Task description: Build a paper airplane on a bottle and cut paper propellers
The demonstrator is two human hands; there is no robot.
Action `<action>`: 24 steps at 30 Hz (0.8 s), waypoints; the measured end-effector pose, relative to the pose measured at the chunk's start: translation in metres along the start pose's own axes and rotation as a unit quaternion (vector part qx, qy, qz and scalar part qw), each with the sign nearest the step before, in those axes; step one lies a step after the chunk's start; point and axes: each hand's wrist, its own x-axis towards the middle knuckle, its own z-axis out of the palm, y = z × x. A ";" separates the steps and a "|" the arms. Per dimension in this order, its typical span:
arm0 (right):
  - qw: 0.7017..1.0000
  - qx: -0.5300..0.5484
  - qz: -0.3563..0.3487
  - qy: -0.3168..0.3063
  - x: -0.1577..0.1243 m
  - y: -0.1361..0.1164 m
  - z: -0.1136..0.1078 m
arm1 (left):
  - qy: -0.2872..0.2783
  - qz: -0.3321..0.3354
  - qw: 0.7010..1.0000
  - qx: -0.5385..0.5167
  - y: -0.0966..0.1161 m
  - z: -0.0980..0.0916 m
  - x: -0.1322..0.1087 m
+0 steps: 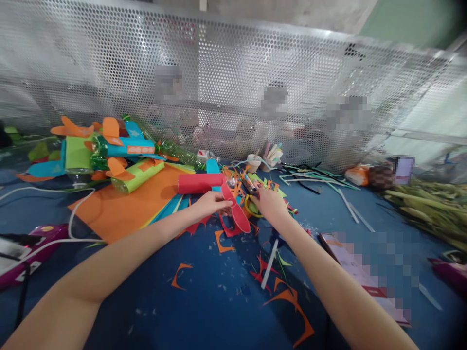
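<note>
The left hand (212, 204) pinches its fingers on a red paper propeller (238, 213), fixed at the mouth of a red-wrapped bottle (200, 183) lying at its 11 o'clock. The right hand (269, 204) rests among paper scraps (288, 206); its fingers are hidden, so I cannot tell whether they are closed. At its 12 o'clock a small cup (268, 165) holds pens.

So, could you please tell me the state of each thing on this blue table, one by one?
Left hand: pinching the red oval paper blade.
Right hand: palm down among paper scraps, grip unclear.
Red paper-wrapped tube: lying on its side.
Orange paper sheet: lying flat.
Green, blue and orange bottle planes: assembled, piled together.
Magenta plastic tool: lying flat, white cord beside it.
</note>
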 end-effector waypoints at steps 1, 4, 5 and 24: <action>1.000 0.027 -0.012 0.004 -0.003 -0.002 -0.001 | 0.002 -0.010 1.000 -0.007 0.001 0.001 0.000; 0.989 0.129 -0.067 -0.021 -0.015 -0.006 -0.002 | 0.020 -0.010 1.000 -0.003 0.002 0.005 0.001; 0.982 0.163 -0.088 -0.036 -0.020 -0.007 -0.001 | 0.018 -0.005 1.000 0.007 0.003 0.005 0.000; 0.942 0.158 -0.283 0.084 -0.089 -0.012 -0.001 | 0.121 0.208 0.777 0.582 0.040 -0.036 0.057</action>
